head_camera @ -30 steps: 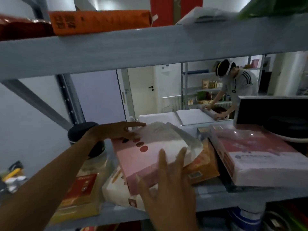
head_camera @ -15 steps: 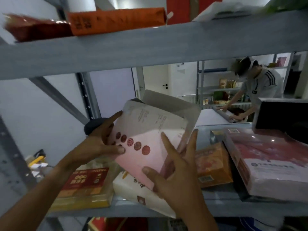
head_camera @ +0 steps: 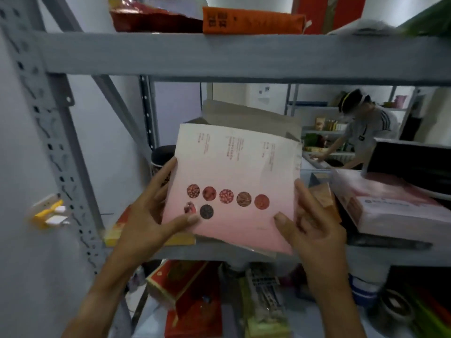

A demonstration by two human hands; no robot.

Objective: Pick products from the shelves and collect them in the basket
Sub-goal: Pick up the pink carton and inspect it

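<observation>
**Pink packet held up in front of the shelves**

The pink-and-white packet [head_camera: 234, 189] is off the shelf and upright in the air, held in front of the middle shelf [head_camera: 219, 252] of the grey metal rack. Its printed face is turned toward the person: faint red lines of text across the pale upper part, and two rows of round pictures lower down where the pink deepens. A grey flap stands open behind its top edge.

The left hand [head_camera: 148, 215] grips the packet's left edge, thumb pressed on the front near the lower row of circles, fingers [head_camera: 166, 174] spread up along the side and behind. The right hand [head_camera: 310, 228] holds the right edge in the same way, thumb flat on the front near the bottom corner, the other fingers curled round the edge.

Just behind the left hand stands a dark-lidded jar [head_camera: 162, 157]. To the right of the packet on the same shelf lie an orange box [head_camera: 324, 198] and a wrapped white-and-pink pack [head_camera: 390, 206]. On the upper shelf rests a long orange carton [head_camera: 251, 20]. Red boxes [head_camera: 185, 289] sit on the shelf below. Beyond the rack, another person [head_camera: 363, 125] bends over a far shelf.
</observation>
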